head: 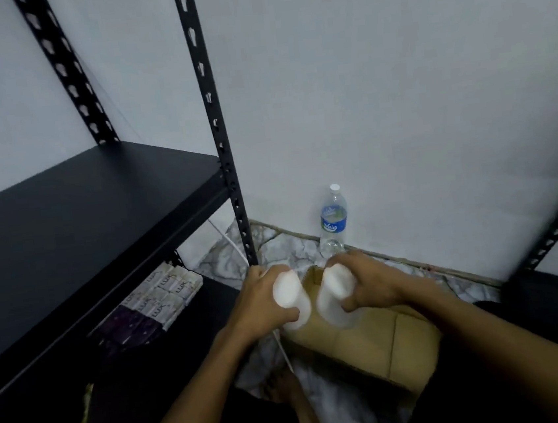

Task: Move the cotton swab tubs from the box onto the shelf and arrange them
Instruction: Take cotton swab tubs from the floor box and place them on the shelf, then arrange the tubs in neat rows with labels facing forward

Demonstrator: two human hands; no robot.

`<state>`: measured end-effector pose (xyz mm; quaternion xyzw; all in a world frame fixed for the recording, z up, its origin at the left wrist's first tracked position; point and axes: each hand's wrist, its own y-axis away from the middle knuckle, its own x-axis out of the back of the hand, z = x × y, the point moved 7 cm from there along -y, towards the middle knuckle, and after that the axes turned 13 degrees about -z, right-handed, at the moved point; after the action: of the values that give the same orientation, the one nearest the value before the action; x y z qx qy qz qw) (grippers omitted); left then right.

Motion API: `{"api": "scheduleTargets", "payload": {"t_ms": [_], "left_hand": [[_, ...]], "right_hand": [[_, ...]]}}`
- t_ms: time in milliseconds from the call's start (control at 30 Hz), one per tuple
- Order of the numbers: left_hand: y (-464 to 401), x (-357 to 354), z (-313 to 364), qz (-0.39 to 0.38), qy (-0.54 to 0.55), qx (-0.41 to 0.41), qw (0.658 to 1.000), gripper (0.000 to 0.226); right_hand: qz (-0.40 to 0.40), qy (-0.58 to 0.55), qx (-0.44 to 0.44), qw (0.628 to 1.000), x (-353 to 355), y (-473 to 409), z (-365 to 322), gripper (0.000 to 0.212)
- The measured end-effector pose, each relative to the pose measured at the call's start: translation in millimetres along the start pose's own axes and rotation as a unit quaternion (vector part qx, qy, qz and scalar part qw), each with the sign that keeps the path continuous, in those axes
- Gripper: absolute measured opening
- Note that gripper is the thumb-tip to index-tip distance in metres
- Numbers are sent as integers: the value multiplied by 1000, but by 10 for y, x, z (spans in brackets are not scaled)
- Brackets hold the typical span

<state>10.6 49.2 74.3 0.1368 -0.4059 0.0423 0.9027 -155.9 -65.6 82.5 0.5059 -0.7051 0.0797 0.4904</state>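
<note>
"LUX" is being shown in pale letters on the soap boxes (169, 291) stacked on the lower shelf (217, 293), the word being repeated across several white boxes; on the darker boxes beside them no lettering can be made out. A blue label with white script is being carried by the water bottle (333, 221) by the wall, but it is too blurred to be read.
</note>
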Motion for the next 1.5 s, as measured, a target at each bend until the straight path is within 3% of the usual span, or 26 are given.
{"api": "scheduleTargets", "payload": {"t_ms": [300, 700, 1133, 1500], "left_hand": [[680, 1176, 769, 154, -62, -79, 983, 65], [1480, 2272, 1044, 340, -12, -50, 939, 38], [2081, 2623, 544, 466, -62, 116, 875, 37], [2965, 2618, 129, 480, -88, 189, 852, 42]], "right_hand": [[91, -5, 146, 985, 986, 461, -1083, 60], [142, -78, 347, 924, 1718, 263, -2337, 39], [42, -70, 452, 888, 1352, -326, -3286, 41], [-24, -65, 500, 863, 681, -231, -4092, 40]]}}
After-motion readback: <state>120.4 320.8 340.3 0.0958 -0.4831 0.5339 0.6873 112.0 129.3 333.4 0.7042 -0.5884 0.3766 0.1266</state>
